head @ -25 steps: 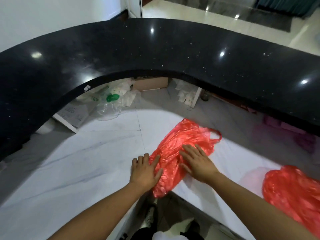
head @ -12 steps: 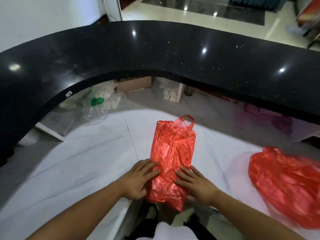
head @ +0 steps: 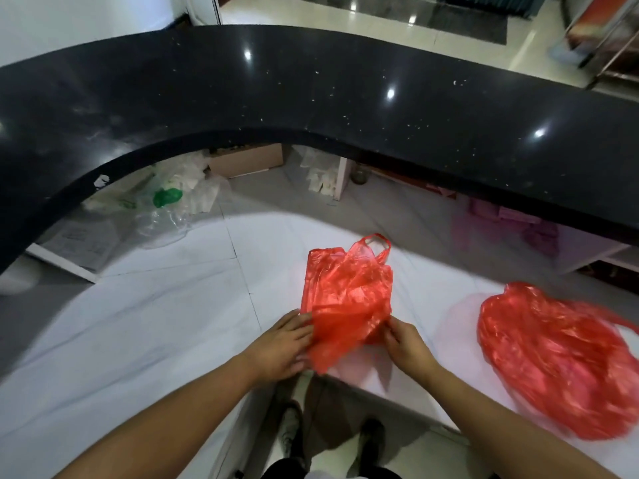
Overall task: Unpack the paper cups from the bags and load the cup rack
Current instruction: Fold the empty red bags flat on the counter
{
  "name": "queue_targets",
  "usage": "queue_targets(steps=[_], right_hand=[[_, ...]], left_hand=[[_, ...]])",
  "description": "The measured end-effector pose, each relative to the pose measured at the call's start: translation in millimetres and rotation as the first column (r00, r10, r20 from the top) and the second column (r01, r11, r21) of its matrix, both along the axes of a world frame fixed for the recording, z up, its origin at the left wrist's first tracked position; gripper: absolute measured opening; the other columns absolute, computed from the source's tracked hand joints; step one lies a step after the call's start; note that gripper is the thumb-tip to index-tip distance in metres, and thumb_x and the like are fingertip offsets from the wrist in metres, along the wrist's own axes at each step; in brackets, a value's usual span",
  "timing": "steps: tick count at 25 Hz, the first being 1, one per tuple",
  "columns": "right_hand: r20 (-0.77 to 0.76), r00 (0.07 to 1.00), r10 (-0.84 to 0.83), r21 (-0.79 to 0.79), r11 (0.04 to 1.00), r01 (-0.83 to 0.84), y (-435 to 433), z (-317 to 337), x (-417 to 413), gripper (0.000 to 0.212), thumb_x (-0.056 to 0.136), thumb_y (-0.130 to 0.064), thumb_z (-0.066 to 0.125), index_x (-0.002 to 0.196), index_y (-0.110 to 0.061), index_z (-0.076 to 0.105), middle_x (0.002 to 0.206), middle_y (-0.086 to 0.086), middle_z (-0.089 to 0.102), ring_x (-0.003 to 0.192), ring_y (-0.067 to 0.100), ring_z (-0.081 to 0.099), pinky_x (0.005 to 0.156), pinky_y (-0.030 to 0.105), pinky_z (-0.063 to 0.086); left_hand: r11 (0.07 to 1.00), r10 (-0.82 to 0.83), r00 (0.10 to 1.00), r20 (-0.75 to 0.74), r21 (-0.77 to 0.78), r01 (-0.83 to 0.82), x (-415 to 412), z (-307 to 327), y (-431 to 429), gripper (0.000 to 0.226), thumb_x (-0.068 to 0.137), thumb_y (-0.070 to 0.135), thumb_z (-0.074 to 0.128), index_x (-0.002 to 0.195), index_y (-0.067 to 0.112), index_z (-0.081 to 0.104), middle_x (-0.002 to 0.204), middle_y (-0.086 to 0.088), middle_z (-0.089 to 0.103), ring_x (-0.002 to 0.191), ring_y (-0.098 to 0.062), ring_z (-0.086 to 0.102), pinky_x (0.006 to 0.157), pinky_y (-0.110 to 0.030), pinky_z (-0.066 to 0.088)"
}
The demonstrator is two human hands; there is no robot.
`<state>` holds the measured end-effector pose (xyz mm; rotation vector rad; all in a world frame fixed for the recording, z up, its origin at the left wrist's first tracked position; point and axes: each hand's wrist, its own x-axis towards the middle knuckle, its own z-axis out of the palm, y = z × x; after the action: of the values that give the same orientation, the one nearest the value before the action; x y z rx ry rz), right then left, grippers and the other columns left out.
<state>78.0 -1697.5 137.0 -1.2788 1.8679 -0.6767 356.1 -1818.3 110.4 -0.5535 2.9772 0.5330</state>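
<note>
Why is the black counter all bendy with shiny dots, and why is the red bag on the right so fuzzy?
Head view: the wide-angle lens likely bends the black counter into a curve; the bright dots are glare on its polished top; the right red bag is smeared by blur, while the middle red bag looks sharp.

My worktop (head: 155,323) is white and marble-looking, tucked under a raised black ledge (head: 311,91). Right in front of me a flat red bag (head: 345,299) lies on it, handles pointing away, near corner hanging off the edge. A fuller red bag (head: 560,368) sits off to my right. Back left there's a crumpled clear bag (head: 166,219), a printed sheet (head: 76,240) and a cardboard box (head: 245,160).
</note>
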Motion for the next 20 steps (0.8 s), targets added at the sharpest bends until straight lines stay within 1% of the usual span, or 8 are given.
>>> queue_targets(steps=[2, 5, 8, 10, 13, 16, 18, 20], right_hand=[[0.053, 0.986, -0.159, 0.048, 0.986, 0.157, -10.2, 11.6, 0.5, 0.03, 0.104, -0.039, 0.046, 0.094, -0.02, 0.068, 0.087, 0.001, 0.073, 0.079, 0.017, 0.067, 0.08, 0.041, 0.055], [0.037, 0.97, -0.238, 0.014, 0.971, 0.238, -21.8, 17.9, 0.7, 0.036, 0.103, -0.044, 0.047, 0.084, -0.018, 0.063, 0.082, -0.003, 0.07, 0.079, 0.017, 0.064, 0.074, 0.032, 0.05], [-0.281, 0.954, -0.106, -0.028, 0.994, 0.102, -30.2, 0.7, -2.8, 0.037, 0.103, -0.044, 0.046, 0.092, -0.017, 0.069, 0.099, 0.0, 0.065, 0.095, 0.024, 0.059, 0.084, 0.038, 0.046], [-0.373, 0.927, -0.028, 0.026, 0.999, 0.041, -39.1, -10.6, -5.3, 0.042, 0.102, -0.047, 0.046, 0.103, -0.015, 0.072, 0.11, 0.003, 0.061, 0.101, 0.024, 0.056, 0.09, 0.041, 0.047], [-0.447, 0.894, 0.035, 0.096, 0.995, 0.009, -54.5, -17.3, -6.2, 0.041, 0.099, -0.049, 0.049, 0.105, -0.015, 0.071, 0.116, 0.006, 0.056, 0.103, 0.024, 0.056, 0.089, 0.038, 0.049], [-0.515, 0.855, 0.069, 0.129, 0.992, -0.002, -58.6, -19.0, -2.9, 0.038, 0.096, -0.047, 0.054, 0.112, -0.013, 0.064, 0.118, 0.008, 0.053, 0.106, 0.027, 0.055, 0.087, 0.039, 0.049], [-0.607, 0.794, 0.04, 0.101, 0.995, 0.027, -54.2, -14.2, 0.9, 0.043, 0.093, -0.047, 0.057, 0.12, -0.014, 0.053, 0.121, 0.01, 0.051, 0.109, 0.029, 0.053, 0.089, 0.041, 0.048], [-0.716, 0.694, 0.074, 0.053, 0.997, -0.052, -51.4, -9.8, 4.6, 0.058, 0.091, -0.041, 0.056, 0.139, -0.015, 0.038, 0.145, 0.016, 0.038, 0.131, 0.038, 0.04, 0.105, 0.046, 0.04]], left_hand=[[0.949, 0.268, 0.962, -0.049, 0.185, -0.255, -17.4, 5.2, 8.0, 0.038, 0.098, 0.04, 0.045, 0.131, 0.026, 0.06, 0.138, 0.003, 0.058, 0.142, -0.019, 0.037, 0.124, -0.036, 0.02], [0.553, 0.705, 0.709, 0.029, 0.604, -0.574, -41.2, 24.9, 21.0, 0.03, 0.105, 0.041, 0.045, 0.125, 0.024, 0.058, 0.116, -0.002, 0.067, 0.113, -0.019, 0.062, 0.097, -0.028, 0.049], [0.404, 0.831, 0.553, 0.061, 0.616, -0.676, -52.6, 31.9, 29.5, 0.041, 0.102, 0.046, 0.047, 0.137, 0.025, 0.05, 0.113, -0.002, 0.07, 0.106, -0.021, 0.067, 0.093, -0.036, 0.054], [0.483, 0.862, 0.504, -0.047, 0.378, -0.79, -53.4, 29.8, 33.3, 0.05, 0.099, 0.039, 0.052, 0.145, 0.024, 0.04, 0.128, -0.004, 0.058, 0.119, -0.024, 0.055, 0.103, -0.043, 0.046], [0.772, 0.602, 0.758, -0.248, -0.059, -0.633, -59.4, 28.6, 26.3, 0.063, 0.09, 0.03, 0.055, 0.15, 0.024, 0.037, 0.154, -0.009, 0.033, 0.142, -0.029, 0.031, 0.115, -0.05, 0.027], [0.908, 0.334, 0.938, -0.093, -0.237, -0.347, -75.1, 25.8, 11.2, 0.059, 0.098, 0.04, 0.038, 0.155, 0.026, 0.032, 0.168, -0.005, 0.012, 0.155, -0.025, 0.002, 0.122, -0.055, 0.01], [0.907, 0.379, 0.923, 0.072, -0.226, -0.355, -82.2, 18.2, 7.2, 0.063, 0.1, 0.049, 0.025, 0.159, 0.027, 0.02, 0.169, -0.004, 0.0, 0.154, -0.024, -0.013, 0.123, -0.056, -0.002], [0.901, 0.415, 0.891, 0.183, -0.223, -0.373, -84.5, 9.9, 9.4, 0.07, 0.097, 0.056, 0.018, 0.161, 0.027, 0.009, 0.168, -0.005, -0.008, 0.152, -0.025, -0.021, 0.121, -0.056, -0.011]])
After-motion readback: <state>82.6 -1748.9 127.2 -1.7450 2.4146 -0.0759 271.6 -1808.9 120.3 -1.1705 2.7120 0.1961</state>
